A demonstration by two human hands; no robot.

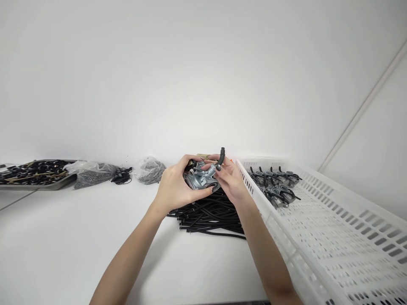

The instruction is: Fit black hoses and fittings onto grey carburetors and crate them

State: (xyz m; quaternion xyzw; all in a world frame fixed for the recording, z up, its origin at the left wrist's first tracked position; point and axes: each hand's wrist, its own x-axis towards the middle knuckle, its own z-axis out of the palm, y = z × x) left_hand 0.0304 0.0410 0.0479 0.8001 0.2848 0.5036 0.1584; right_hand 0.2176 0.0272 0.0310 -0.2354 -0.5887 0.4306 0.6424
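A silvery metal carburetor [200, 178] is held up above the table in both hands. My left hand [174, 182] is wrapped round its left side, with the thumb along the near lower edge. At its right side, my right hand [233, 180] closes its fingers about the base of a short black rubber cap [221, 156], which sticks upward in a curve. Part of the carburetor is hidden behind the fingers. Beneath the hands lies a pile of black rubber hoses [210, 214] on the white table.
To the right stands a white perforated crate [318, 224] with several carburetors [276, 186] at its far end. Along the wall at left are a metal tray [60, 183] of small dark parts, two clear plastic bags [92, 173] [149, 170] of small pieces, and a black tangle [121, 175].
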